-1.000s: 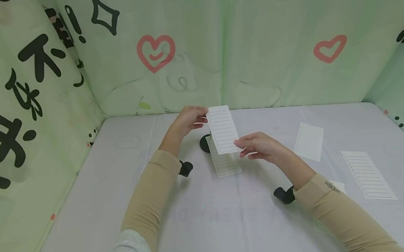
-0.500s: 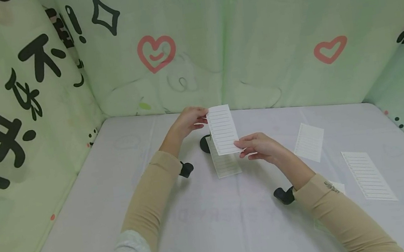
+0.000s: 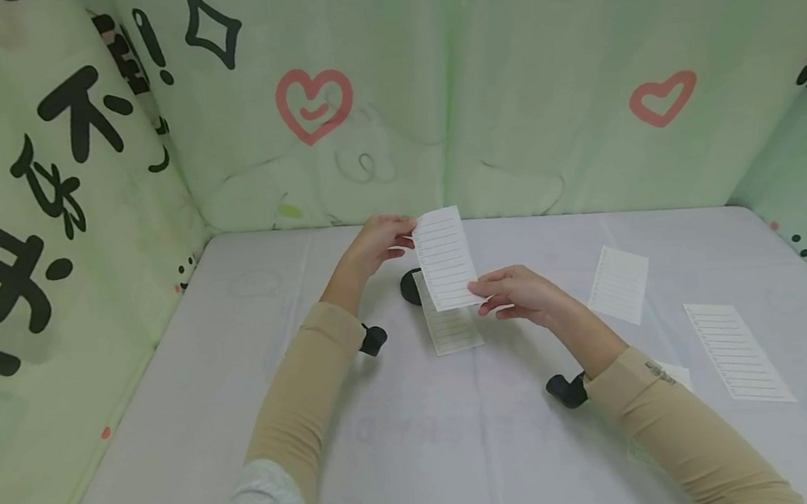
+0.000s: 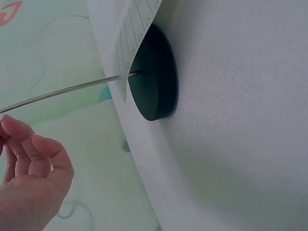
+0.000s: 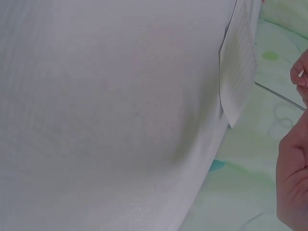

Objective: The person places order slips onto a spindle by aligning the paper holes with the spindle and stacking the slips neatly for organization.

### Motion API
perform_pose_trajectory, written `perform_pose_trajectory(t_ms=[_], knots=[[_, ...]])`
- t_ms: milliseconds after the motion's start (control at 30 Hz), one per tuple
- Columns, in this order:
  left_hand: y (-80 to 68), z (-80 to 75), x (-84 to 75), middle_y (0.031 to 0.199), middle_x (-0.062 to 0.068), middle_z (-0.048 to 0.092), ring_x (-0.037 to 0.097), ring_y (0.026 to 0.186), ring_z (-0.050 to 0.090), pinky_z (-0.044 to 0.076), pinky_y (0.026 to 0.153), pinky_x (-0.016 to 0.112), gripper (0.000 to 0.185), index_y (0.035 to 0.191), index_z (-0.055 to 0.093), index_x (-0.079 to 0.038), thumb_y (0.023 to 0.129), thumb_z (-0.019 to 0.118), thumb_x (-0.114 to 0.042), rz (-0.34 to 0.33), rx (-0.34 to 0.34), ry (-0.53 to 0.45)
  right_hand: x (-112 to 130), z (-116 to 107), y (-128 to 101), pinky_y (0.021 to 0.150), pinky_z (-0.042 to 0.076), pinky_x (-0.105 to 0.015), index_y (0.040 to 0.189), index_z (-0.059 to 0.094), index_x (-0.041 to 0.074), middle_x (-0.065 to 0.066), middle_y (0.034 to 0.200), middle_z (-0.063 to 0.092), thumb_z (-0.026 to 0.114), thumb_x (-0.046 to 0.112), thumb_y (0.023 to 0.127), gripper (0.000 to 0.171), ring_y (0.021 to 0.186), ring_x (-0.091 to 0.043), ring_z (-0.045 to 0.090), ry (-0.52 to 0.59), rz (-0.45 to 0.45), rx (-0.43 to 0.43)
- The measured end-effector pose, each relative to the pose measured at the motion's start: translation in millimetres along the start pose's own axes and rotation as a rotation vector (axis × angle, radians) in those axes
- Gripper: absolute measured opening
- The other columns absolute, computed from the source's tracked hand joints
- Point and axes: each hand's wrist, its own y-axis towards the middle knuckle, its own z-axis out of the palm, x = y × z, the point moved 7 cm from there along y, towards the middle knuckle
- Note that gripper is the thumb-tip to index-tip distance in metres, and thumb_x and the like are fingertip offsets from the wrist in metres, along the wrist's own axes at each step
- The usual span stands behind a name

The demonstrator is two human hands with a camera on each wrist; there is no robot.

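Observation:
In the head view a white lined paper slip [image 3: 442,256] is held up over the far middle of the table. My left hand [image 3: 375,243] pinches it near its upper left corner, and my right hand [image 3: 522,292] pinches its lower right corner between thumb and fingers. Beneath it, another lined slip [image 3: 455,335] is threaded on the thin metal rod [image 4: 62,91] of a bill spike, close to its round black base [image 4: 161,79]. The rod's tip is out of the left wrist view, beside my left fingers. Held slip and fingertips are mostly outside both wrist views.
Two loose lined slips, a nearer one [image 3: 739,349] and a farther one [image 3: 619,284], lie on the table's right side. A third slip [image 3: 678,373] is partly hidden by my right sleeve. Light green curtains [image 3: 531,60] surround the white tabletop [image 3: 415,469].
The held slip's top edge has risen slightly and tilted a little. Both hands stay nearly in place, and the slips on the table have not moved.

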Motion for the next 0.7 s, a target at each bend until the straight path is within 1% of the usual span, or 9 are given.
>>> perform_pose_trajectory(t_ms=[100,300,533,633,700], knots=[[-0.1,0.7,-2.1,0.08,0.001,0.057,0.017,0.078,0.055,0.04,0.082,0.032,0.027,0.113,0.058,0.001,0.093,0.054,-0.016,0.001,-0.024,0.011,0.4,-1.3,-0.8,0.063,0.042,-0.022,0.122,0.051,-0.007,0.001,0.082,0.064,0.059,0.021,0.089,0.044,0.067,-0.008,0.06,0.019,0.005,0.0],[-2.5,2.9,-6.2,0.082,0.002,0.057,0.02,0.08,0.055,0.037,0.093,0.04,0.026,0.112,0.058,0.001,0.092,0.054,-0.016,0.005,-0.053,-0.013,2.1,-2.7,-1.6,0.062,0.042,-0.021,0.122,0.051,-0.006,0.003,0.081,0.064,0.059,0.022,0.09,0.044,0.067,-0.008,0.06,0.036,0.013,-0.004],[-1.8,2.8,-6.1,0.084,0.003,0.058,0.018,0.078,0.055,0.038,0.094,0.04,0.029,0.115,0.058,0.001,0.092,0.054,-0.017,-0.003,-0.072,-0.029,2.0,-2.4,-1.5,0.061,0.043,-0.021,0.122,0.05,-0.006,0.002,0.081,0.064,0.058,0.022,0.09,0.044,0.066,-0.008,0.06,0.065,0.019,0.003],[-1.6,2.8,-5.6,0.085,0.003,0.058,0.018,0.079,0.055,0.041,0.089,0.036,0.03,0.115,0.058,0.001,0.093,0.054,-0.018,-0.003,-0.082,-0.022,1.7,-2.3,-1.2,0.062,0.043,-0.021,0.123,0.049,-0.006,0.001,0.083,0.064,0.059,0.023,0.09,0.046,0.066,-0.008,0.06,0.074,0.025,0.007],[-2.2,3.0,-5.6,0.083,0.003,0.058,0.019,0.078,0.055,0.043,0.082,0.033,0.029,0.114,0.059,0.002,0.093,0.054,-0.018,-0.004,-0.088,-0.019,1.5,-2.0,-0.9,0.062,0.043,-0.021,0.124,0.049,-0.006,0.001,0.084,0.064,0.059,0.023,0.09,0.046,0.066,-0.008,0.06,0.077,0.031,0.01]])
